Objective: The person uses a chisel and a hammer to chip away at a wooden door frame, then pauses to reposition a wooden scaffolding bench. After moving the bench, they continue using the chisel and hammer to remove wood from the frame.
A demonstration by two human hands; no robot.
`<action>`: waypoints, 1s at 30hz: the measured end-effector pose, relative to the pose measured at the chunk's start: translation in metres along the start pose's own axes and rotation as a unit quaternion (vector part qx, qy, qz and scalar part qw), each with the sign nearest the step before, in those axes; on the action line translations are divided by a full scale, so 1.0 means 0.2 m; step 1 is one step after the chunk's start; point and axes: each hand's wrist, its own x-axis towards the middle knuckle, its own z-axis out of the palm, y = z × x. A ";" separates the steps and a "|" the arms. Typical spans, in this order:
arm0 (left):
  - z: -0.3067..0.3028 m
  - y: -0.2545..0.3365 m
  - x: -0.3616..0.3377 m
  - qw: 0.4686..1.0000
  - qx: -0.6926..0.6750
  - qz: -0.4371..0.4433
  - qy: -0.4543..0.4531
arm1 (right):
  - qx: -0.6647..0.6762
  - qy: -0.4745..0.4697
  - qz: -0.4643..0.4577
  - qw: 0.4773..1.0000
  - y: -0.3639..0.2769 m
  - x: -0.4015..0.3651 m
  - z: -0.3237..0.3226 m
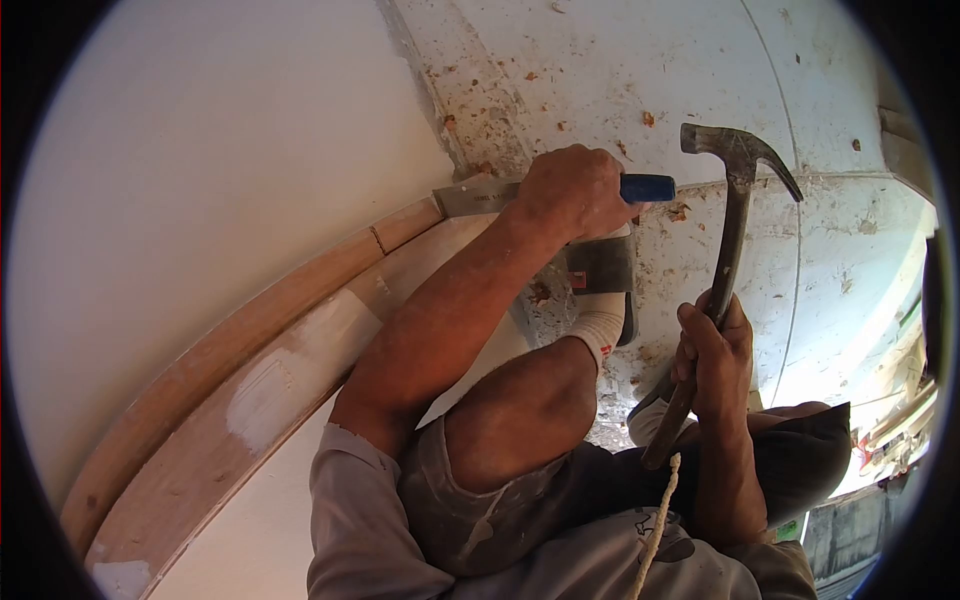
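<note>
My left hand [572,190] is closed around the blue handle [648,188] of a chisel, whose flat metal blade [478,197] points left. The blade's tip meets the upper end of a curved wooden strip [250,318] along the white wall. In my right hand [716,352] is the wooden shaft of a claw hammer [740,152]. The hammer stands nearly upright, its head above and to the right of the chisel handle, apart from it.
A wider curved board [290,375] with white patches runs below the strip. The pale floor [830,240] has dirt and dry leaves on it. My bent knee and a sandalled foot [603,265] are beneath my left arm. Wood pieces [905,415] lie at the far right.
</note>
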 end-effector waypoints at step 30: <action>-0.06 -0.01 0.03 0.998 -0.037 -0.013 -0.055 | 0.038 0.015 -0.011 0.999 -0.01 -0.02 0.02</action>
